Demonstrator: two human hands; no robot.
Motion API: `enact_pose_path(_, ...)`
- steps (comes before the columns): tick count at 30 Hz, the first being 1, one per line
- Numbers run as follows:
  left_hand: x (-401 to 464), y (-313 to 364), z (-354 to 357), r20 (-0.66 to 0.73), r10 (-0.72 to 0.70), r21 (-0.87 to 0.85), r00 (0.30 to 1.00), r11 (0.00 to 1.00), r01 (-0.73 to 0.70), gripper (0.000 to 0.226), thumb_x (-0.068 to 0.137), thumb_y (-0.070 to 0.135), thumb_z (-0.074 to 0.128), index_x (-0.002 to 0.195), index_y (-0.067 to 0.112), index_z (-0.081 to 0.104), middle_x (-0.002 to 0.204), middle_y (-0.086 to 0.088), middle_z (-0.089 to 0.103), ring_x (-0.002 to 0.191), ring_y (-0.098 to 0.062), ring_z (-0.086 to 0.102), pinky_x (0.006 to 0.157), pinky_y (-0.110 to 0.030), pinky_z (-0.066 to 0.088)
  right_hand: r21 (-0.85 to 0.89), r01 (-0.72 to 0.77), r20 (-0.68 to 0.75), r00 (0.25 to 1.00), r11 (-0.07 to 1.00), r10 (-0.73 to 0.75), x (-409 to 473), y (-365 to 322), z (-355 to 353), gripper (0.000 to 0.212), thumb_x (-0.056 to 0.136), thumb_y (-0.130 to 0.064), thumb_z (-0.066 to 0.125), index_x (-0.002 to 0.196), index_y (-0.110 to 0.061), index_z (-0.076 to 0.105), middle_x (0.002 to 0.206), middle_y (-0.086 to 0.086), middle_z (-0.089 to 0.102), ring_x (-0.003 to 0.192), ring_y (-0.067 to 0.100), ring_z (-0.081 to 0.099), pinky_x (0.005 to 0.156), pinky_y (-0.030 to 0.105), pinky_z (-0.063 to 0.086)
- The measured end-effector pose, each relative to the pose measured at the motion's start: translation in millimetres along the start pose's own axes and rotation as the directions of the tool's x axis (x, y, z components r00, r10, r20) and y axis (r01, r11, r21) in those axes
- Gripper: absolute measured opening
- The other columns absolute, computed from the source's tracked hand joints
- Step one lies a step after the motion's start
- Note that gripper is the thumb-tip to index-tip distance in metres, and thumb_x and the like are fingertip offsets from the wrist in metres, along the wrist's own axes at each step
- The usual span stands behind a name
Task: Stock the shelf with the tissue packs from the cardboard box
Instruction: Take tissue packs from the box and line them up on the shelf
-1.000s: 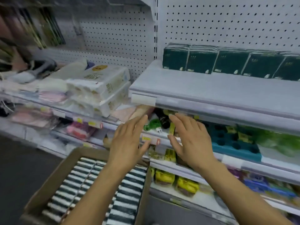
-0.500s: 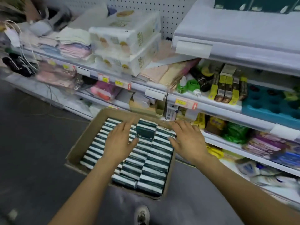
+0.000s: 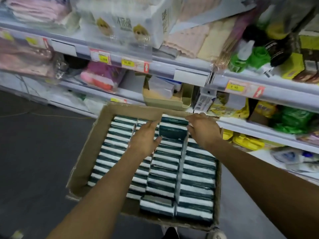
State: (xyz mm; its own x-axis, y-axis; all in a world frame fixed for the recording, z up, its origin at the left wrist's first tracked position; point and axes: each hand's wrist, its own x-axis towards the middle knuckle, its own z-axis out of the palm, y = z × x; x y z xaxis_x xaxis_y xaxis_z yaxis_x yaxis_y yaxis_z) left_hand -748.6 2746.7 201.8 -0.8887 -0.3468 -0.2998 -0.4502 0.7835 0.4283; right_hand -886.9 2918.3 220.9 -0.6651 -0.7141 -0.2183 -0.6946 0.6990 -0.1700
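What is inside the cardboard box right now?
The cardboard box holds rows of dark green tissue packs on edge. The left hand and right hand flank a raised pack. Arms hide some packs; lower layers cannot be seen.

The cardboard box [image 3: 86,152] sits low in the middle of the frame, open-topped, brown, its rim torn and ragged. In it my tissue packs [image 3: 196,176] stand on edge in tight rows, dark green with white bands. At the far end one small stack of packs [image 3: 172,130] rides higher than the rest, just below the shelf [image 3: 189,69] that crosses the upper frame.
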Motion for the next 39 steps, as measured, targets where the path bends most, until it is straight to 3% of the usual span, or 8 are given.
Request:
enact_pose_path(5,37,-11,26,0.022,0.063,0.078,0.998,0.995,-0.065,0.06,0.094,0.029,0.061,0.147,0.023,0.034,0.144,-0.003,0.039,0.124,-0.024,0.047,0.093,-0.039,0.046,-0.056,-0.049,0.044,0.998,0.997,0.052,35,1,21,0.015,0.094,-0.017,0.049,0.103,-0.019,0.061,0.102,0.008,0.062,0.095,0.031,0.057,0.071,0.036,0.048)
enact_pose_path(10,50,-21,45,-0.024,0.087,0.133,0.996,0.988,-0.083,0.052,0.091,0.029,0.065,0.137,0.024,0.042,0.13,-0.002,0.045,0.108,-0.022,0.053,0.075,-0.036,0.048,-0.133,-0.047,0.023,0.998,0.99,0.05,48,4,39,0.021,0.095,-0.03,0.054,0.112,-0.019,0.06,0.108,0.005,0.061,0.099,0.027,0.058,0.065,0.033,0.042)
enact_pose_path(18,40,-19,32,-0.139,-0.036,-0.226,0.99,0.974,0.004,0.03,0.081,0.014,0.078,0.105,0.021,0.062,0.109,0.005,0.044,0.087,-0.014,0.05,0.077,-0.032,0.05,-0.155,-0.033,-0.07,0.997,0.987,0.022,46,-6,30,0.015,0.097,-0.021,0.05,0.107,-0.019,0.061,0.112,0.003,0.054,0.107,0.026,0.05,0.061,0.033,0.034)
enact_pose_path(24,3,3,-11,-0.154,-0.129,-0.427,0.98,0.903,0.052,0.03,0.081,0.011,0.076,0.092,0.025,0.052,0.093,0.003,0.056,0.088,-0.022,0.057,0.079,-0.034,0.049,0.04,0.036,-0.261,0.965,0.999,-0.024,4,-8,-24,0.012,0.098,-0.014,0.047,0.106,-0.011,0.056,0.101,0.008,0.058,0.097,0.03,0.051,0.061,0.035,0.036)
enact_pose_path(28,-34,37,-44,-0.165,-0.125,-0.543,0.978,0.839,0.016,0.037,0.082,0.009,0.075,0.092,0.037,0.053,0.088,-0.005,0.062,0.083,-0.027,0.062,0.08,-0.04,0.054,0.154,0.091,-0.365,0.931,0.984,-0.029,-44,4,-67,0.006,0.1,-0.014,0.043,0.096,-0.013,0.048,0.086,0.002,0.046,0.083,0.027,0.045,0.054,0.035,0.031)
enact_pose_path(32,-75,93,-76,-0.215,-0.089,-0.587,0.973,0.808,-0.056,0.029,0.087,0.016,0.072,0.109,0.029,0.058,0.088,0.006,0.055,0.086,-0.015,0.057,0.079,-0.03,0.05,0.202,0.088,-0.468,0.883,0.975,0.017,-99,35,-115,0.007,0.1,-0.016,0.043,0.094,-0.02,0.045,0.087,-0.006,0.044,0.079,0.019,0.039,0.052,0.035,0.034)
enact_pose_path(36,-108,164,-99,-0.236,-0.023,-0.575,0.971,0.809,-0.121,0.029,0.088,0.019,0.071,0.115,0.024,0.06,0.086,0.007,0.049,0.077,-0.006,0.051,0.067,-0.005,0.041,0.21,0.067,-0.535,0.843,0.975,0.057,-160,82,-169,0.006,0.1,-0.02,0.042,0.095,-0.02,0.045,0.085,0.0,0.052,0.079,0.027,0.049,0.054,0.039,0.04)
enact_pose_path(39,-127,224,-109,-0.287,0.008,-0.569,0.958,0.803,-0.177,0.03,0.088,0.018,0.071,0.116,0.022,0.062,0.088,0.009,0.05,0.078,-0.003,0.051,0.067,-0.007,0.042,0.196,0.035,-0.569,0.818,0.98,0.085,-206,124,-207,0.005,0.1,-0.021,0.043,0.096,-0.02,0.047,0.086,0.006,0.056,0.077,0.032,0.051,0.055,0.037,0.038)
